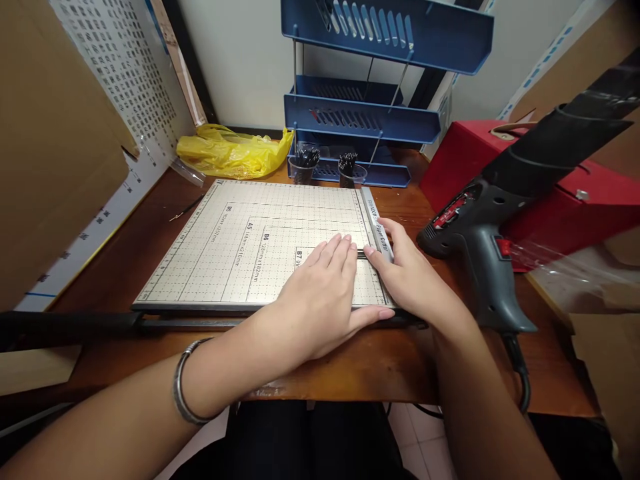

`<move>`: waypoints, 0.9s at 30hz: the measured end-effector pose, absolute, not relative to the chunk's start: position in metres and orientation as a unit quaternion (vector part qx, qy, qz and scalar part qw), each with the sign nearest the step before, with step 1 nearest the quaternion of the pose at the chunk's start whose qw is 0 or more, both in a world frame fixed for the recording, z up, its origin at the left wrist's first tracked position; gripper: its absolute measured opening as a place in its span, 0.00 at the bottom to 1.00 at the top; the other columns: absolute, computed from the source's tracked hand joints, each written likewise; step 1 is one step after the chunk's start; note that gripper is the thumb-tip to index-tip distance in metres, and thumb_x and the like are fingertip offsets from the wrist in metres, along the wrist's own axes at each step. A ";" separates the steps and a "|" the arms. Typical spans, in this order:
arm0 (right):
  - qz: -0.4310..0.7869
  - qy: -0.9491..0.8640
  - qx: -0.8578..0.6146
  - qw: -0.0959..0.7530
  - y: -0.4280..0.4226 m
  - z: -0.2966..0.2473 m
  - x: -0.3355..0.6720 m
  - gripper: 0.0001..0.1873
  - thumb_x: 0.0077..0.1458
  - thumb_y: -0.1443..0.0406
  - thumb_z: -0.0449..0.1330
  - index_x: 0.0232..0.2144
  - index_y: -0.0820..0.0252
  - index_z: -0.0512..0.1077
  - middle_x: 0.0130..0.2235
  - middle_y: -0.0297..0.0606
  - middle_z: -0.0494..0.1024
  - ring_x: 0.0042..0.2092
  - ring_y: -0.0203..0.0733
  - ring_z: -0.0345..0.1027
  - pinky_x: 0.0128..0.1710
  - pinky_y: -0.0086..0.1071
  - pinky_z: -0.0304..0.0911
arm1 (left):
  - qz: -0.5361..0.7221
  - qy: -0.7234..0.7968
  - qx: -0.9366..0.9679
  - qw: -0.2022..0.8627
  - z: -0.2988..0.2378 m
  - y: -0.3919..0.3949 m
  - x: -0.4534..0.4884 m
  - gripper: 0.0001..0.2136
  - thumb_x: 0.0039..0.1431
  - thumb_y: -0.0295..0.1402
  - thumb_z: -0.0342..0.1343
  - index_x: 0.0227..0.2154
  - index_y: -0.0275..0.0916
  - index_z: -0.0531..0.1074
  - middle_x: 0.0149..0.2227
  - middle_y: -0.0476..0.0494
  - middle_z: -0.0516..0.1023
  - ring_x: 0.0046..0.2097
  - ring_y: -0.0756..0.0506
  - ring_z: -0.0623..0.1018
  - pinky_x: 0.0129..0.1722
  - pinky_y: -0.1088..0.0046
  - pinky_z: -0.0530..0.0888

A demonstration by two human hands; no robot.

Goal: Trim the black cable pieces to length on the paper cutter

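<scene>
A paper cutter (200, 267) with a cream gridded board lies on the wooden desk. Flat on its lower right part rests my left hand (320, 287), fingers stretched out together, thumb apart near the front edge. Several thin black strips (361, 254) show between its fingertips and my right thumb; the rest of them is hidden. My right hand (407, 270) lies over the metal guide (373, 217) at the board's right side. Its thumb touches the strips' ends, and the index finger is spread away from the thumb across the guide. The cutter's black handle (70, 327) lies low along the front left.
A heat gun (480, 247) stands at the right, before a red box (460, 153). Behind the board are two clear cups (303, 175) of black pieces, a blue tiered rack (360, 117) and a yellow plastic bag (235, 153). Cardboard (55, 167) borders the left.
</scene>
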State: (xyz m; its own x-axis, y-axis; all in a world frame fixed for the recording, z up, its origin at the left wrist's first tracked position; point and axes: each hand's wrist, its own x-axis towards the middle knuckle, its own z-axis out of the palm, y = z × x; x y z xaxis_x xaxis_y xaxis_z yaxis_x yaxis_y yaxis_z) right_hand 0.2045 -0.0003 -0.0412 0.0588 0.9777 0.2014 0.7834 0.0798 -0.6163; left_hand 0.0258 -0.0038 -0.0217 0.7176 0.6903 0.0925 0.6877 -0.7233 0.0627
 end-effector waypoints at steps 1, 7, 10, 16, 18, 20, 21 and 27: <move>0.174 -0.656 -0.670 0.301 -0.001 -0.040 0.203 0.30 0.65 0.55 0.50 0.66 0.55 0.55 0.65 0.53 0.65 0.64 0.60 0.62 0.61 0.61 0.59 | 0.057 0.371 0.927 0.014 -0.022 -0.004 0.025 0.47 0.67 0.62 0.37 0.68 0.17 0.54 0.71 0.20 0.52 0.73 0.31 0.54 0.71 0.53 0.55; 0.194 -0.626 -0.699 0.287 -0.005 -0.029 0.189 0.31 0.66 0.54 0.48 0.68 0.56 0.54 0.66 0.53 0.65 0.64 0.61 0.63 0.62 0.59 0.58 | 0.044 0.368 0.928 0.027 -0.022 -0.004 0.025 0.47 0.66 0.62 0.40 0.69 0.17 0.51 0.72 0.21 0.50 0.74 0.31 0.50 0.72 0.54 0.52; 0.189 -0.620 -0.708 0.281 -0.003 -0.030 0.185 0.33 0.65 0.53 0.49 0.68 0.57 0.53 0.67 0.54 0.64 0.64 0.63 0.63 0.61 0.60 0.59 | 0.040 0.368 0.929 0.023 -0.020 -0.004 0.026 0.48 0.66 0.62 0.40 0.69 0.17 0.51 0.72 0.20 0.51 0.74 0.31 0.51 0.72 0.54 0.51; 0.197 -0.612 -0.694 0.323 -0.001 -0.031 0.190 0.29 0.65 0.60 0.46 0.66 0.60 0.56 0.64 0.52 0.68 0.61 0.57 0.67 0.61 0.54 0.60 | 0.028 0.377 0.925 0.025 -0.019 -0.005 0.027 0.48 0.66 0.62 0.38 0.69 0.17 0.51 0.72 0.21 0.50 0.74 0.31 0.50 0.72 0.54 0.50; 0.200 -0.603 -0.693 0.341 -0.002 -0.030 0.191 0.27 0.66 0.60 0.45 0.65 0.59 0.58 0.63 0.51 0.70 0.60 0.56 0.68 0.61 0.54 0.61 | 0.024 0.379 0.925 0.024 -0.019 -0.005 0.027 0.48 0.66 0.63 0.37 0.69 0.18 0.50 0.72 0.21 0.49 0.74 0.31 0.50 0.72 0.54 0.50; 0.204 -0.595 -0.696 0.347 -0.001 -0.029 0.189 0.28 0.65 0.57 0.48 0.64 0.58 0.58 0.64 0.50 0.69 0.61 0.57 0.67 0.61 0.54 0.60 | 0.023 0.377 0.926 0.019 -0.019 -0.005 0.026 0.48 0.67 0.62 0.36 0.70 0.18 0.50 0.72 0.21 0.49 0.74 0.31 0.50 0.72 0.54 0.50; 0.204 -0.593 -0.699 0.343 -0.001 -0.028 0.188 0.29 0.64 0.56 0.50 0.65 0.58 0.57 0.65 0.50 0.68 0.62 0.57 0.66 0.62 0.54 0.60 | 0.023 0.374 0.927 0.014 -0.019 -0.005 0.026 0.48 0.67 0.62 0.36 0.70 0.18 0.50 0.72 0.21 0.49 0.74 0.31 0.50 0.72 0.54 0.50; 0.209 -0.591 -0.700 0.344 0.001 -0.031 0.190 0.29 0.62 0.59 0.53 0.64 0.58 0.59 0.63 0.49 0.70 0.61 0.56 0.67 0.61 0.52 0.60 | 0.025 0.367 0.930 -0.011 -0.020 -0.004 0.027 0.47 0.67 0.62 0.35 0.69 0.19 0.51 0.72 0.22 0.52 0.73 0.32 0.53 0.72 0.50 0.52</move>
State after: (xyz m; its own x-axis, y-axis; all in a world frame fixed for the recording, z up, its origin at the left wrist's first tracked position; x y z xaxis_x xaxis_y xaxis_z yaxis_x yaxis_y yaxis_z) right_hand 0.1899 0.0015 -0.0310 0.2147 0.9701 0.1133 0.6827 -0.0661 -0.7277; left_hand 0.0270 -0.0041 -0.0196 0.7300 0.6813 0.0542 0.6824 -0.7310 -0.0023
